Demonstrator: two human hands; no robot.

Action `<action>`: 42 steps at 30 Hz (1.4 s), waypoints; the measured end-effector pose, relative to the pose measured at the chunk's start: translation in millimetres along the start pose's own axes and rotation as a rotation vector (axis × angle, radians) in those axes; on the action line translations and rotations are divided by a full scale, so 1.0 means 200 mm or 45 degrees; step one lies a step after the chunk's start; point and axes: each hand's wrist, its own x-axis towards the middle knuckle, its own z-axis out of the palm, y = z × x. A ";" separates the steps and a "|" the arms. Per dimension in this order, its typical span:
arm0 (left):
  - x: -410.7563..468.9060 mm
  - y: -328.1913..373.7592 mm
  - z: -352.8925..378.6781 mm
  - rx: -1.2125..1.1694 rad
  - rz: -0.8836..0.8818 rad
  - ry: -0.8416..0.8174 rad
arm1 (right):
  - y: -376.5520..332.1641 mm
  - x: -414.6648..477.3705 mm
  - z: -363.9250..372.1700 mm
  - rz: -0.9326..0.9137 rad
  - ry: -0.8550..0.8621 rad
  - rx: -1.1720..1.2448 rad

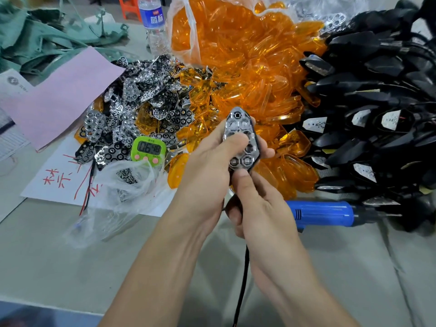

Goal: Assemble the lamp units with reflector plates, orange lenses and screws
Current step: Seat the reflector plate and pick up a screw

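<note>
I hold one black lamp unit (256, 147) upright in front of me, a chrome reflector plate (238, 128) seated in its face. My left hand (207, 166) grips it from the left, thumb pressing on the plate. My right hand (259, 204) grips its lower end and stem from below, thumb on the bottom of the plate. A black cable (243, 279) hangs down from the unit. Loose reflector plates (132, 107) lie piled at the left, orange lenses (247, 67) spill from a plastic bag behind, and black lamp housings (377, 109) are heaped at the right.
A blue electric screwdriver (330, 212) lies on the table right of my hands. A green timer (148, 149) sits by a clear bag of screws (127, 180). Pink paper (63, 95), a white sheet with red writing (56, 182) and a water bottle (153, 24) stand further left.
</note>
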 end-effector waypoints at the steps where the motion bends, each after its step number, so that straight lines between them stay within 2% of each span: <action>1: 0.00 0.00 0.00 0.020 0.001 -0.026 | 0.00 0.00 0.00 -0.008 0.020 0.004; 6: 0.00 0.02 0.00 0.096 0.010 -0.111 | 0.00 0.00 0.00 -0.041 0.091 0.014; 10: 0.04 0.09 -0.02 0.098 0.033 -0.128 | 0.00 -0.01 0.00 -0.113 0.059 -0.026; 18: 0.06 0.14 -0.07 0.163 0.125 -0.199 | 0.03 -0.04 0.01 -0.072 0.067 -0.064; 27: 0.04 0.16 -0.08 0.757 0.410 -0.133 | 0.05 0.00 -0.02 -0.106 0.071 -0.087; 29: 0.04 0.15 -0.09 0.956 0.512 -0.029 | 0.06 0.03 -0.02 -0.130 0.063 -0.132; 31: 0.03 0.14 -0.09 1.013 0.595 0.091 | 0.06 0.05 -0.03 -0.140 0.060 -0.180; 34: 0.01 0.12 -0.09 0.747 0.620 0.176 | 0.07 0.07 -0.05 -0.173 0.045 -0.221; 39: 0.01 0.15 -0.15 -0.297 0.487 0.325 | 0.04 0.08 -0.05 -0.225 0.003 -0.308; 40: 0.01 0.17 -0.16 -0.409 0.450 0.334 | 0.03 0.07 -0.05 -0.214 -0.006 -0.291; 42: 0.01 0.20 -0.19 -0.442 0.331 0.339 | 0.03 0.07 -0.05 -0.183 -0.027 -0.254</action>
